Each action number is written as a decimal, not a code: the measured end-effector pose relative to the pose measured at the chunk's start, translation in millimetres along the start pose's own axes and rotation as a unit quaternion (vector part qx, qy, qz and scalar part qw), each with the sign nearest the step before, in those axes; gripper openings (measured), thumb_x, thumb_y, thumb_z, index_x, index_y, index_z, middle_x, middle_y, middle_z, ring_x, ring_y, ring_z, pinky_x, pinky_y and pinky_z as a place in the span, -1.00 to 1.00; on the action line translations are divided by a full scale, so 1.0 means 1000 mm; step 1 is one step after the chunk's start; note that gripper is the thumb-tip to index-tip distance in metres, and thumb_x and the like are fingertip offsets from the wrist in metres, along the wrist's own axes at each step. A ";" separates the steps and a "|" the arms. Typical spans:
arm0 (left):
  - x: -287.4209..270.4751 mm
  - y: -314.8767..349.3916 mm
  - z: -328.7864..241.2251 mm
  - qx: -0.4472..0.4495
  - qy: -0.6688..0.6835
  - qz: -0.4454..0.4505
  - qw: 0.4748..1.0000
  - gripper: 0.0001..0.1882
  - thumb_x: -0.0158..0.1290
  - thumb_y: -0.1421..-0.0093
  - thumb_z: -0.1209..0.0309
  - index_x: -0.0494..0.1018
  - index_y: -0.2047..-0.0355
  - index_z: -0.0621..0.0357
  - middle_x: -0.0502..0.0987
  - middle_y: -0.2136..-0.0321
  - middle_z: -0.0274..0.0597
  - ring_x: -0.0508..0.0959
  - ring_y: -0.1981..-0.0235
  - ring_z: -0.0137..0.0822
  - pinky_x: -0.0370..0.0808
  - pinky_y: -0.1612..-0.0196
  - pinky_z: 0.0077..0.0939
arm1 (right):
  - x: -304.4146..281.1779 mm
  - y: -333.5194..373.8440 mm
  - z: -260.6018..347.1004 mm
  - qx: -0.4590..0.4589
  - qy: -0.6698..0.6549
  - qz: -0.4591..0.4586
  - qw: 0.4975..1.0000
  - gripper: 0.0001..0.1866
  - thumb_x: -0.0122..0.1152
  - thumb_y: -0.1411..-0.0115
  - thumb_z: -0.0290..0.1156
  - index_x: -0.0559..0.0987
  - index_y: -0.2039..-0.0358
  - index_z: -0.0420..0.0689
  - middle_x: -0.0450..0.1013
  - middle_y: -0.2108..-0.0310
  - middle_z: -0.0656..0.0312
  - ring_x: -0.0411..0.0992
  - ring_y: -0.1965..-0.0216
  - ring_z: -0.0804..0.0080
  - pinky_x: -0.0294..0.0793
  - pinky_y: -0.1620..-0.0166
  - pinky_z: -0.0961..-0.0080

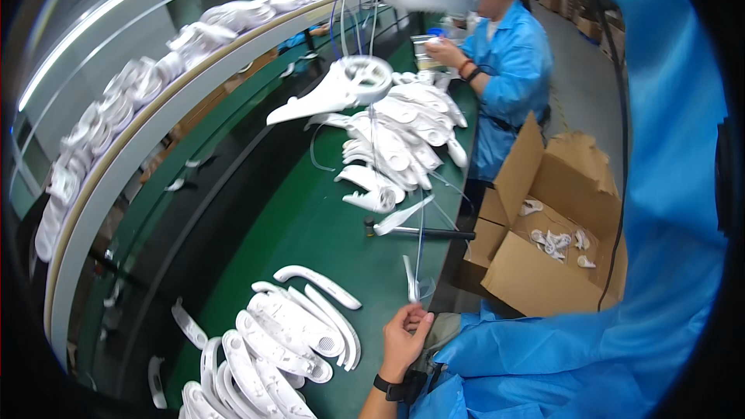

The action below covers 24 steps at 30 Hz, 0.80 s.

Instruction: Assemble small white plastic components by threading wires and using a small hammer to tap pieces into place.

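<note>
My left hand [405, 337], with a dark band on the wrist, is at the near right edge of the green bench [291, 221]. Its fingers are curled in toward the thumb. A thin white piece [411, 279] with a clear edge rises just beyond the fingertips, beneath a hanging line; what the fingers grip, if anything, I cannot make out. To its left lie several curved white plastic shells [287, 318], some with perforated round ends. My right hand is out of view; blue sleeve cloth [675, 109] fills the right side.
Farther along the bench lies a heap of white housings [396, 136]. A white round-headed part [341, 89] appears above it among hanging wires. A black rod [431, 233] crosses the bench edge. Right stands an open cardboard box [559, 252] holding small white parts. A co-worker [504, 62] stands beyond.
</note>
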<state>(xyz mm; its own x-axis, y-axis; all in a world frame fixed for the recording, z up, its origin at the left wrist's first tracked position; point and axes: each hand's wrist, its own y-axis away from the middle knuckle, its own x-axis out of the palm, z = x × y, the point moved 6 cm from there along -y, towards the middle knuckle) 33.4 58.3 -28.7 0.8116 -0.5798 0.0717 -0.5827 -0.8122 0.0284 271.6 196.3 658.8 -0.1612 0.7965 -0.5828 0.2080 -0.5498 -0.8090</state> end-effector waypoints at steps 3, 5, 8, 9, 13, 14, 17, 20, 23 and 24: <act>-0.028 0.005 0.001 0.012 -0.002 -0.100 0.995 -0.47 0.20 -0.16 0.43 0.30 -0.08 0.42 0.49 0.11 -0.01 0.57 0.25 -0.40 0.56 0.24 -0.57 | 0.064 -0.005 0.061 -0.009 -0.120 0.008 0.993 -0.70 -0.06 -0.29 -0.29 0.59 0.22 -0.18 0.53 0.29 0.16 0.43 0.33 0.38 0.41 0.22 0.37; -0.037 0.000 0.006 -0.014 0.013 -0.127 0.992 -0.37 0.15 -0.22 0.39 0.15 -0.19 0.44 0.39 -0.01 0.08 0.57 0.20 -0.32 0.57 0.22 -0.52 | 0.117 0.048 0.096 0.094 -0.168 0.088 0.977 -0.70 -0.04 -0.29 -0.27 0.60 0.22 -0.19 0.53 0.29 0.13 0.43 0.34 0.39 0.41 0.24 0.37; -0.030 -0.015 -0.003 -0.007 0.043 -0.141 0.989 -0.45 0.05 -0.28 0.42 0.14 -0.19 0.42 0.42 0.02 0.08 0.60 0.24 -0.28 0.57 0.20 -0.49 | 0.178 0.082 0.080 0.088 -0.168 0.167 0.968 -0.69 -0.04 -0.31 -0.25 0.57 0.18 -0.20 0.51 0.29 0.14 0.44 0.33 0.41 0.42 0.30 0.44; -0.029 -0.017 -0.006 -0.023 0.077 -0.139 0.987 -0.46 0.00 -0.30 0.43 0.12 -0.21 0.40 0.39 0.01 0.09 0.60 0.21 -0.26 0.58 0.20 -0.48 | 0.176 0.111 0.103 0.083 -0.081 0.210 0.971 -0.68 -0.04 -0.33 -0.25 0.54 0.10 -0.22 0.48 0.23 0.14 0.43 0.29 0.41 0.44 0.32 0.45; -0.042 -0.015 0.004 -0.025 0.107 -0.160 0.981 -0.49 -0.09 -0.36 0.41 0.09 -0.25 0.31 0.37 0.05 0.02 0.58 0.20 -0.24 0.58 0.21 -0.46 | 0.298 0.151 0.082 0.133 -0.212 0.191 0.949 -0.60 0.10 -0.12 -0.18 0.54 0.46 -0.36 0.41 0.57 0.03 0.37 0.52 0.36 0.36 0.40 0.32; -0.043 -0.016 0.002 -0.008 0.110 -0.164 0.980 -0.50 -0.11 -0.37 0.41 0.09 -0.26 0.31 0.39 0.07 0.01 0.58 0.23 -0.25 0.57 0.21 -0.47 | 0.311 0.165 0.085 0.138 -0.237 0.242 0.931 -0.55 0.08 -0.15 -0.17 0.54 0.43 -0.43 0.51 0.44 -0.10 0.47 0.42 0.25 0.43 0.33 0.29; -0.044 -0.019 0.003 -0.014 0.128 -0.171 0.977 -0.50 -0.10 -0.37 0.39 0.10 -0.24 0.34 0.40 0.09 0.00 0.58 0.24 -0.25 0.57 0.21 -0.47 | 0.345 0.197 0.077 0.149 -0.278 0.244 0.917 -0.67 0.09 -0.06 -0.21 0.54 0.59 -0.26 0.43 0.63 0.11 0.37 0.55 0.36 0.33 0.40 0.37; -0.046 -0.017 0.009 -0.017 0.138 -0.180 0.974 -0.52 -0.09 -0.37 0.39 0.14 -0.21 0.38 0.42 0.08 -0.01 0.59 0.24 -0.34 0.56 0.22 -0.54 | 0.360 0.220 0.089 0.156 -0.311 0.288 0.893 -0.67 0.09 -0.07 -0.24 0.52 0.61 -0.28 0.42 0.65 0.10 0.36 0.55 0.38 0.32 0.42 0.37; -0.042 -0.021 0.005 -0.011 0.133 -0.173 0.976 -0.54 -0.08 -0.36 0.40 0.16 -0.19 0.40 0.43 0.08 -0.01 0.59 0.23 -0.34 0.55 0.20 -0.54 | 0.383 0.250 0.083 0.179 -0.299 0.327 0.879 -0.60 0.10 -0.09 -0.19 0.56 0.51 -0.36 0.49 0.54 -0.05 0.48 0.45 0.23 0.42 0.31 0.33; -0.041 -0.022 0.004 -0.007 0.131 -0.175 0.976 -0.54 -0.08 -0.36 0.41 0.16 -0.19 0.40 0.43 0.08 -0.01 0.59 0.22 -0.33 0.55 0.20 -0.54 | 0.390 0.262 0.083 0.181 -0.300 0.336 0.874 -0.53 0.09 -0.11 -0.15 0.57 0.44 -0.44 0.51 0.47 -0.16 0.52 0.38 0.11 0.46 0.24 0.28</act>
<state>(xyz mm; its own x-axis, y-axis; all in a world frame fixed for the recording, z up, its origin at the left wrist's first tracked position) 13.6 99.6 -36.2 0.9237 -0.2291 0.3070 -0.2737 -0.9554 0.1106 183.2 341.9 213.4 -0.6195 0.0461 -0.7836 0.1499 -0.9730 -0.1758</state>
